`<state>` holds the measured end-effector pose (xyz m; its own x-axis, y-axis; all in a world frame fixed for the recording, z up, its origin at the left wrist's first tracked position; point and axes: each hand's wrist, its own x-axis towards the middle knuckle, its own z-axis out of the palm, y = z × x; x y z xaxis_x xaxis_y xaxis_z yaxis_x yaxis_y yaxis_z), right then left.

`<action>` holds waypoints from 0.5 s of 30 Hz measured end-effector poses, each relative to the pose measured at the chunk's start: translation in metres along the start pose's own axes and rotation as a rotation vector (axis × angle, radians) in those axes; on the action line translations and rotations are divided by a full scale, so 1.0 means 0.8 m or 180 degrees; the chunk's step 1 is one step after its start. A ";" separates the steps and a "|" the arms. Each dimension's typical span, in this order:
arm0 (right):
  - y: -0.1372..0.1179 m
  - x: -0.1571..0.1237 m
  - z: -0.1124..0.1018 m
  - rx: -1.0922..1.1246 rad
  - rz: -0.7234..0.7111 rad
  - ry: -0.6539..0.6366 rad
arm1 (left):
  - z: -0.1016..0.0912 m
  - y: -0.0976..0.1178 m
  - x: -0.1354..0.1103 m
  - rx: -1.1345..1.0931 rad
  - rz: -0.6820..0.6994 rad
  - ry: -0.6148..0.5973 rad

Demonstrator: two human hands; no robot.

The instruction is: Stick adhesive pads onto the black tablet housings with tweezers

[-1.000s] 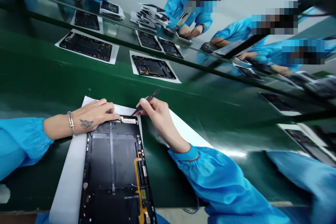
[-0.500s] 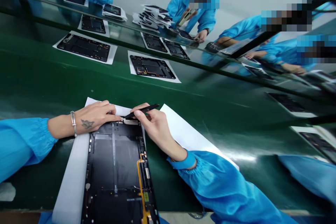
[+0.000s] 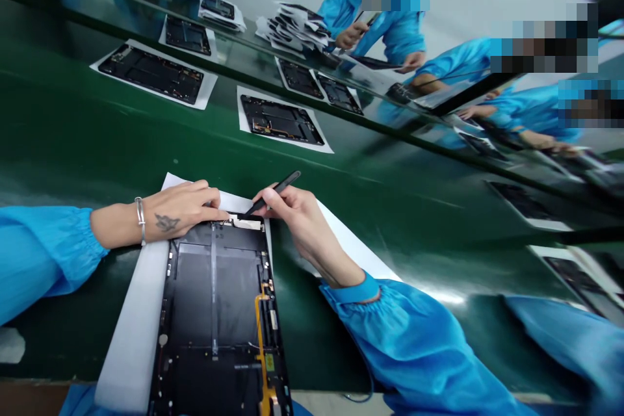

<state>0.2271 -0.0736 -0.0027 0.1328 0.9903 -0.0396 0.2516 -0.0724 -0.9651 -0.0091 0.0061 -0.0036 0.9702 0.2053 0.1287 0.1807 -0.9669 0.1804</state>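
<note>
We see the right hand [image 3: 298, 224] closed around a thin black stick [image 3: 273, 193], pinched between the thumb and the first fingers like a pen, its upper end pointing up and away to the right and its tip slanting down to the left. The tip meets a small white strip [image 3: 246, 223] that lies along the top edge of an open tablet [image 3: 217, 312], so the spot it touches sits just left of and below the gripping fingers, right at the stick's point. The left hand [image 3: 178, 213] holds nothing: we find it lying flat, palm down, fingers stretched out, the fingertips pressing on the tablet's top left corner just beside the white strip, with a silver bracelet [image 3: 141, 221] on its wrist. The tablet lies with its back open, lengthwise toward us, on a white sheet [image 3: 129, 331] on the green belt [image 3: 73, 143], and an orange ribbon cable [image 3: 257, 338] runs down its right side. Both hands are at the tablet's far end, close together but not touching. Farther along the belt we make out more open tablets [image 3: 281, 119] on their own sheets, a heap of loose parts [image 3: 297, 26], and other people in blue coats [image 3: 390, 29] on the far side
</note>
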 end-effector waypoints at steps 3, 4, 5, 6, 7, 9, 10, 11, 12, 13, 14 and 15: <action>0.000 -0.005 0.002 0.0208 -0.0002 0.0152 | -0.002 0.003 0.000 -0.0011 0.0012 0.0010; -0.001 -0.007 0.002 0.0306 0.0009 0.0186 | -0.002 0.003 0.000 -0.0002 0.0008 0.0007; -0.002 -0.008 0.001 0.0412 0.0023 0.0210 | -0.002 0.004 0.000 0.0014 0.0003 -0.0004; -0.002 -0.009 0.000 0.0515 0.0038 0.0224 | -0.001 0.004 0.001 0.0036 0.0001 -0.0020; -0.002 -0.010 -0.001 0.0600 0.0049 0.0236 | 0.000 0.004 0.001 0.0059 0.0004 -0.0026; -0.002 -0.010 -0.003 0.0684 0.0067 0.0263 | 0.002 0.004 0.001 0.0093 0.0021 -0.0015; -0.002 -0.010 -0.004 0.0676 0.0084 0.0268 | 0.002 0.004 0.002 0.0098 0.0030 0.0006; -0.001 -0.010 -0.004 0.0645 0.0104 0.0272 | 0.003 0.004 0.002 0.0092 0.0039 0.0030; 0.000 -0.010 -0.004 0.0600 0.0123 0.0268 | 0.003 0.004 0.002 0.0079 0.0047 0.0049; 0.001 -0.010 -0.003 0.0548 0.0138 0.0258 | 0.004 0.003 0.002 0.0063 0.0050 0.0068; 0.001 -0.009 -0.003 0.0496 0.0150 0.0245 | 0.004 0.003 0.002 0.0049 0.0052 0.0078; 0.001 -0.009 -0.002 0.0452 0.0160 0.0235 | 0.003 0.003 0.002 0.0038 0.0049 0.0086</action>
<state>0.2284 -0.0807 -0.0028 0.2133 0.9741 -0.0748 0.1055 -0.0991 -0.9895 -0.0066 0.0033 -0.0055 0.9682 0.1942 0.1577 0.1678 -0.9717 0.1664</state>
